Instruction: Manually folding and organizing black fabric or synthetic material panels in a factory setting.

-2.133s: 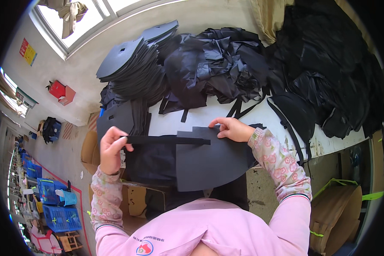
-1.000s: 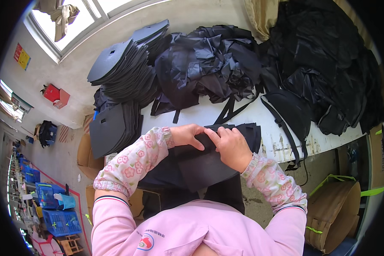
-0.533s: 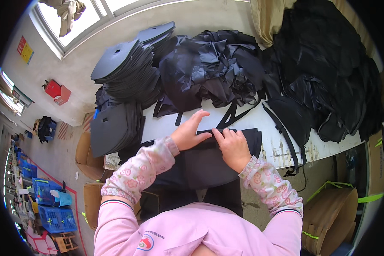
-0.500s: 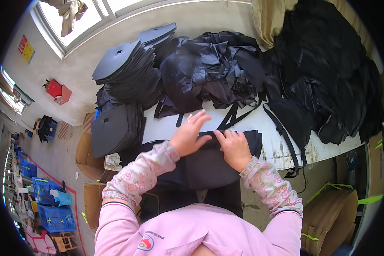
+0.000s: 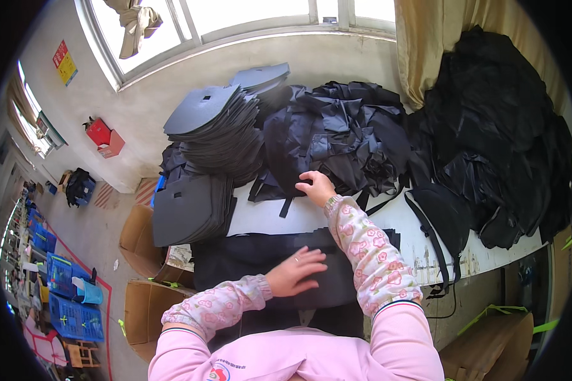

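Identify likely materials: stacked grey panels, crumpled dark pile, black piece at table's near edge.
Stacked grey panels: probably foam or plastic sheet, matte; flat, clean-edged.
Crumpled dark pile: likely coated synthetic fabric, slightly shiny; creases catch light.
Black piece: seems fabric, dull; few highlights, exact fibre unclear.

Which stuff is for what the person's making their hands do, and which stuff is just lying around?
Seems part of the work:
- black fabric under the left hand
- black fabric pile by the right hand
- probably the stacked grey sheets

Seems just lying around:
- blue crates
- brown cardboard boxes
- red box at the wall
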Motion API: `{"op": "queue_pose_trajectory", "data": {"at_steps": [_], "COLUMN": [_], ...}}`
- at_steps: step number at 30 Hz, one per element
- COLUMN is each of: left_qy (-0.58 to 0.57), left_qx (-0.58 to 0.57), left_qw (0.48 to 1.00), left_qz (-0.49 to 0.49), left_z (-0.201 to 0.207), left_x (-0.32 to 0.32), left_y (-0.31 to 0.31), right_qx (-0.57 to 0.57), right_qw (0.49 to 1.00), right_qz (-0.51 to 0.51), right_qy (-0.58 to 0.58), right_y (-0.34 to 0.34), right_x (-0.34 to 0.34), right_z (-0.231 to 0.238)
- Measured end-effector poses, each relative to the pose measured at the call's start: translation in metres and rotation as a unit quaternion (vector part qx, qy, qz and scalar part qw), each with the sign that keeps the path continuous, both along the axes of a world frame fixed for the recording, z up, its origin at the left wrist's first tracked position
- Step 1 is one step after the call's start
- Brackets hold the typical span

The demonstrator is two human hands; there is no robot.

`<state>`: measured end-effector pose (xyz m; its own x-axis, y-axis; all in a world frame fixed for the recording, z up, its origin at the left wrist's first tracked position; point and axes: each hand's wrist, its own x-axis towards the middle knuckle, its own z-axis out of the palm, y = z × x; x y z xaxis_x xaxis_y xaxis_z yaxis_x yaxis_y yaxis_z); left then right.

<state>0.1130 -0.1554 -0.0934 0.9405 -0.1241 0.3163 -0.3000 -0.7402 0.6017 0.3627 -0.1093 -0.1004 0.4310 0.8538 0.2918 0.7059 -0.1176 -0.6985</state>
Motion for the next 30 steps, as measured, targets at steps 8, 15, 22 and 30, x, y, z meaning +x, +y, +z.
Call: {"op": "queue_pose_trajectory", "data": {"at_steps": [8,15,22,30], "left_qy": [-0.082,0.084,0.168,0.481], "left_qx": [0.188,0.311,0.358,0.317], "left_qw": [0.967,0.945,0.918,0.817], "left_qz": [0.153,-0.051,0.029,0.019], "left_z": [0.099,0.102,0.136,0.151], "left_x": [0.027,0.066,0.023,-0.045], "left_y": [0.106,0.092,0.119,0.112], "right_qx": [0.084,-0.132,-0.168,-0.188], "right_qw": [0.955,0.901,0.932,0.949], "right_qz": [0.284,0.412,0.322,0.255], "right_qy": [-0.008,-0.009,-0.009,-0.002], "right_y": [-0.092,-0.19,-0.272,-0.307], "right_x": [-0.074,-0.08,-0.044,-0.029], "right_z": [0.088,0.156,0.206,0.218]}}
